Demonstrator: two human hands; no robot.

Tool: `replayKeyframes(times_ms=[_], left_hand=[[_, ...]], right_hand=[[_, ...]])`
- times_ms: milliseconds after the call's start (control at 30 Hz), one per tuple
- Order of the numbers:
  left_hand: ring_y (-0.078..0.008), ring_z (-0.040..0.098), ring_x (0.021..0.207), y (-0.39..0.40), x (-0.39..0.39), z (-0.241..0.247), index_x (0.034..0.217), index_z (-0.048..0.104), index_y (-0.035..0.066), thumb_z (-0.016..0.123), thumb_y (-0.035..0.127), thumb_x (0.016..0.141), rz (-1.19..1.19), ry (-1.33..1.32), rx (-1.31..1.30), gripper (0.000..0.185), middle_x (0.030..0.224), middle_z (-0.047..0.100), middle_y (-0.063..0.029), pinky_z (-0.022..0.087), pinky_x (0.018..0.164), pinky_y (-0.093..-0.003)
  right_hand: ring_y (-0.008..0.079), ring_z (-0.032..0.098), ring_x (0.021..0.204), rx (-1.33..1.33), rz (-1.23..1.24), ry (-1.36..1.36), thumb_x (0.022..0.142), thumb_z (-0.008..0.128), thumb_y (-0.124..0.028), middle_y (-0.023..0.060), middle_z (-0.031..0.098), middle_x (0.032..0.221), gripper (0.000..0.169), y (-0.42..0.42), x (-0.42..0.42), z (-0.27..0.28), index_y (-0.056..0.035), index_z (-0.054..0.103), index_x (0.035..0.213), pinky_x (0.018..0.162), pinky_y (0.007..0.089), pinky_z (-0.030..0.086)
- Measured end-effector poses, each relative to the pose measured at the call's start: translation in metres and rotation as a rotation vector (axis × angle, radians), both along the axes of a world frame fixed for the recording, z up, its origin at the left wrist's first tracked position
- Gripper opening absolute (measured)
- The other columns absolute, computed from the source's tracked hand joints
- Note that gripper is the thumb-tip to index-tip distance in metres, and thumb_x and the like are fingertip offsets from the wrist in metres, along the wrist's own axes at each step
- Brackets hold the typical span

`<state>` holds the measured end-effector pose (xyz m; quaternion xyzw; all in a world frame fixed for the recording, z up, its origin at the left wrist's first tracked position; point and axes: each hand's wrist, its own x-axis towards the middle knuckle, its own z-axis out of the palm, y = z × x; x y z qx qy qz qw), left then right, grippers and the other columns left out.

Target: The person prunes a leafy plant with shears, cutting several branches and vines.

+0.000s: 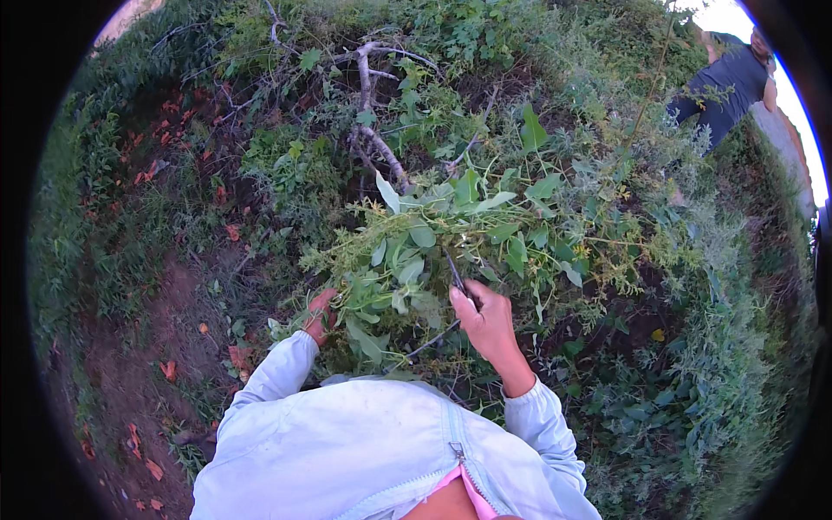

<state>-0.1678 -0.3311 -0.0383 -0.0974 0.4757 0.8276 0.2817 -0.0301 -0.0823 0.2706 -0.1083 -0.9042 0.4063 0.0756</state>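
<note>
My right hand (pixel 484 318) is closed around a dark, slender tool (pixel 455 272), whose narrow end points up into the leaves. Its full shape is hidden by my fingers and the plants. My left hand (pixel 321 316) grips a bunch of leafy green stems (pixel 406 270) at its left side, with the fingers largely covered by foliage. Broad pale-green leaves and feathery sprigs mingle in this bunch, which spreads in front of my chest. A thin dark stick-like piece (pixel 432 341) slants below my right hand; whether it belongs to the tool I cannot tell.
A bare, crooked branch (pixel 366 78) rises from the undergrowth beyond the bunch. Dense weeds (pixel 702 364) grow on the right. Brown soil (pixel 175 305) with dry reddish leaves (pixel 168 370) shows on the left. Another person (pixel 728 84) in dark clothing stands at the upper right.
</note>
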Motion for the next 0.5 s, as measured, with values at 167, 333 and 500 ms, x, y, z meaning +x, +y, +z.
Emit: replayKeyframes(times_ms=[167,333,500], left_hand=[[-0.0123,0.057,0.072,0.009,-0.007,-0.002,0.099,0.065,0.013,0.057,0.034,0.088,-0.036,-0.046,-0.017,0.024,0.084,0.063,-0.0005,0.043,0.056,-0.0287],[-0.0187,0.061,0.078,0.018,0.006,-0.008,0.113,0.062,0.009,0.058,0.032,0.089,-0.004,-0.153,0.069,0.034,0.094,0.066,-0.0048,0.048,0.063,-0.0349],[-0.0187,0.062,0.075,0.024,0.006,-0.007,0.11,0.061,0.011,0.057,0.03,0.089,0.044,-0.251,0.101,0.028,0.087,0.064,-0.0035,0.05,0.063,-0.0348]], right_hand=[[0.013,0.063,0.071,0.005,-0.128,0.019,0.093,0.056,-0.032,0.0068,0.065,0.077,0.038,0.026,-0.002,-0.016,0.004,0.063,0.102,0.069,0.028,0.05],[0.04,0.062,0.08,0.166,-0.141,0.197,0.088,0.059,-0.032,0.0218,0.064,0.085,0.034,0.009,-0.041,0.012,-0.0003,0.062,0.101,0.071,0.0421,0.048],[0.0391,0.062,0.081,0.162,-0.138,0.22,0.086,0.062,-0.027,0.0208,0.065,0.086,0.033,0.007,-0.043,0.003,0.0004,0.061,0.104,0.072,0.0415,0.048]])
